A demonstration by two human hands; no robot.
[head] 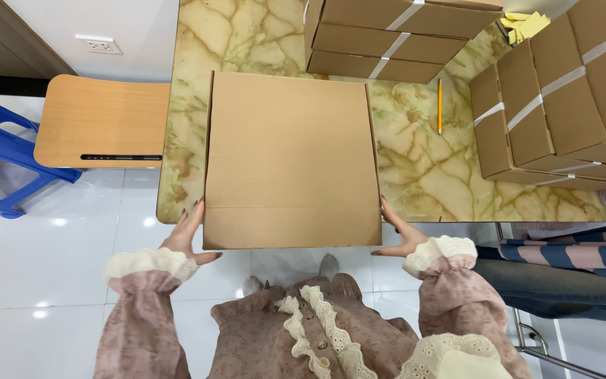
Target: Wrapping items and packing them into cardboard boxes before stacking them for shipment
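pressing flat brown cardboard box [290, 158], left hand [185, 235] open, right hand [400, 235] open, marble table [422, 168]

Flat brown cardboard box [291, 158] at table edge; taped brown boxes stacked behind [387, 35] and, seemingly, right [562, 98].
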